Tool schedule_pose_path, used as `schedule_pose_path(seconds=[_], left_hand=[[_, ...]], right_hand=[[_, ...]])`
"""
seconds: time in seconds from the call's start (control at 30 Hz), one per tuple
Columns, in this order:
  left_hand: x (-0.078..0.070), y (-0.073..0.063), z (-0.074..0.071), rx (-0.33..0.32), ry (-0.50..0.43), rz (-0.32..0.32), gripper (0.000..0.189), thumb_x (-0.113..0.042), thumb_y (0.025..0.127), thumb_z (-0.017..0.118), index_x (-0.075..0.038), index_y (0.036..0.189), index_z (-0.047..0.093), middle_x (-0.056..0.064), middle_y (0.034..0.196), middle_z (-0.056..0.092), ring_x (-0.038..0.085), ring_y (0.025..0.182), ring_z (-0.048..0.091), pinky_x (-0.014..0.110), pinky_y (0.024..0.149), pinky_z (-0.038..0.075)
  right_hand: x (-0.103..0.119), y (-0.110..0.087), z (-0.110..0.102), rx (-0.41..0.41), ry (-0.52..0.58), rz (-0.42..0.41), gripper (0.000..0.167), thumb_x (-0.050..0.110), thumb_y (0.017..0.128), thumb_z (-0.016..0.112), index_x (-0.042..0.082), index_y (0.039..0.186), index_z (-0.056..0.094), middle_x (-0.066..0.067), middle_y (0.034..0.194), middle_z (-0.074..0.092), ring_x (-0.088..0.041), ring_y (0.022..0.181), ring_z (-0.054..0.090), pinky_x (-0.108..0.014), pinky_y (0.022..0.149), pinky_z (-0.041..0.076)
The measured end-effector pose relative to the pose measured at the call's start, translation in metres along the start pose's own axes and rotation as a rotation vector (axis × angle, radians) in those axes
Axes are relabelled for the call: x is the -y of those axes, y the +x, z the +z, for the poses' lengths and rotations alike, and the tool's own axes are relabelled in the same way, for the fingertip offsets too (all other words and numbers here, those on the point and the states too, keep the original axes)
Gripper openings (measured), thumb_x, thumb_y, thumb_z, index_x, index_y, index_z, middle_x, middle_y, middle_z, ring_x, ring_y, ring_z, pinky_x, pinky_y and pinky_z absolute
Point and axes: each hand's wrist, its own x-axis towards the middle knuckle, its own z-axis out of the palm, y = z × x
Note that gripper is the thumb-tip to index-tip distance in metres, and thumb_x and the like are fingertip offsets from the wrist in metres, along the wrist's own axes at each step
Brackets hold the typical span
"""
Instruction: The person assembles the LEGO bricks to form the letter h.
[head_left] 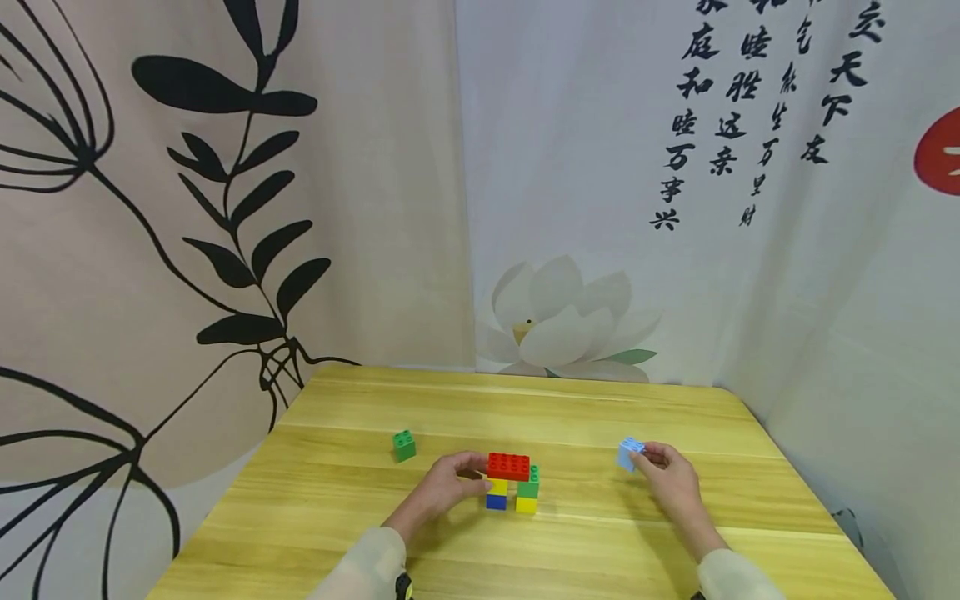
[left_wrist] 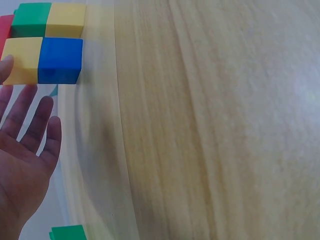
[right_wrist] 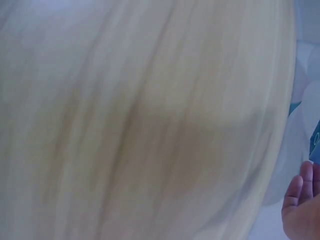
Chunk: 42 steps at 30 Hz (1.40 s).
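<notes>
A small build of toy bricks stands on the table: a red brick [head_left: 508,467] lies across two columns. One column has a yellow brick [left_wrist: 22,60] over a blue brick [left_wrist: 60,60]; the other is a green brick [head_left: 528,484] over a yellow one. Beside the left column is my left hand [head_left: 453,483], its thumb at the upper yellow brick and forefinger by the red brick's left end. The other fingers of that hand stretch out loosely. To the right, my right hand [head_left: 671,483] pinches a light blue brick [head_left: 628,454] between thumb and fingers, off the table.
Left of the build, a single green brick [head_left: 404,446] sits on the wooden table [head_left: 337,500]. A patterned curtain [head_left: 390,183] hangs behind the table's far edge.
</notes>
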Motion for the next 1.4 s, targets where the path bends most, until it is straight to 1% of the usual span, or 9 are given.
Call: schedule_pose_path(seconds=[0.17,0.4,0.5,0.63,0.8,1.03,1.23,1.4], left_hand=[[0.0,-0.001,0.0,0.012,-0.001,0.015,0.039,-0.029,0.092,0.073,-0.013,0.126,0.064,0.002,0.119,0.066,0.023,0.107,0.06,0.045,0.093,0.049],[0.0,0.0,0.001,0.019,0.0,0.029,0.036,-0.027,0.092,0.073,-0.012,0.124,0.065,0.003,0.118,0.066,0.024,0.107,0.06,0.045,0.092,0.05],[0.0,-0.001,0.001,0.016,-0.007,0.033,0.036,-0.026,0.092,0.072,-0.011,0.124,0.065,0.004,0.119,0.065,0.025,0.107,0.06,0.045,0.092,0.05],[-0.001,-0.001,0.001,0.013,-0.02,0.038,0.036,-0.024,0.092,0.072,-0.009,0.125,0.064,0.006,0.119,0.065,0.027,0.108,0.06,0.047,0.092,0.05],[-0.002,-0.001,0.0,0.016,-0.006,0.027,0.037,-0.025,0.092,0.073,-0.01,0.124,0.065,0.005,0.118,0.066,0.025,0.107,0.06,0.045,0.092,0.05],[-0.001,0.001,-0.001,0.02,0.0,0.012,0.035,-0.028,0.091,0.074,-0.014,0.123,0.066,0.002,0.117,0.066,0.022,0.106,0.059,0.045,0.093,0.05],[0.0,0.002,-0.001,0.019,-0.001,0.005,0.036,-0.03,0.091,0.074,-0.015,0.123,0.066,0.001,0.117,0.066,0.022,0.106,0.06,0.047,0.093,0.049],[0.001,0.002,-0.001,0.023,-0.006,0.008,0.037,-0.029,0.091,0.073,-0.015,0.124,0.066,0.001,0.118,0.066,0.022,0.106,0.06,0.046,0.093,0.05]], right_hand=[[0.011,-0.002,0.011,0.026,0.001,-0.074,0.054,0.036,0.097,0.066,-0.003,0.134,0.057,-0.015,0.119,0.063,-0.022,0.104,0.058,-0.018,0.077,0.049],[0.027,-0.007,0.028,0.074,0.056,-0.121,0.048,0.028,0.095,0.069,-0.004,0.13,0.06,-0.014,0.115,0.065,-0.021,0.102,0.06,-0.019,0.079,0.051],[0.034,-0.01,0.035,0.089,0.078,-0.141,0.047,0.027,0.094,0.071,-0.005,0.127,0.061,-0.014,0.114,0.066,-0.021,0.101,0.061,-0.021,0.079,0.051],[0.042,-0.012,0.043,0.092,0.079,-0.175,0.044,0.027,0.093,0.072,-0.003,0.124,0.064,-0.011,0.11,0.068,-0.019,0.098,0.063,-0.022,0.079,0.052],[0.051,-0.013,0.05,0.105,0.075,-0.216,0.041,0.026,0.09,0.075,-0.001,0.12,0.067,-0.008,0.104,0.07,-0.017,0.092,0.064,-0.023,0.076,0.053],[0.063,-0.013,0.058,0.181,0.112,-0.232,0.036,0.025,0.087,0.078,0.003,0.114,0.07,-0.005,0.097,0.07,-0.018,0.086,0.063,-0.029,0.072,0.054],[0.072,-0.012,0.064,0.204,0.101,-0.251,0.034,0.026,0.088,0.078,0.005,0.113,0.071,-0.003,0.097,0.069,-0.018,0.086,0.061,-0.026,0.071,0.053],[0.08,-0.013,0.07,0.215,0.124,-0.259,0.033,0.021,0.089,0.076,0.004,0.116,0.069,-0.005,0.098,0.068,-0.019,0.087,0.061,-0.025,0.073,0.053]])
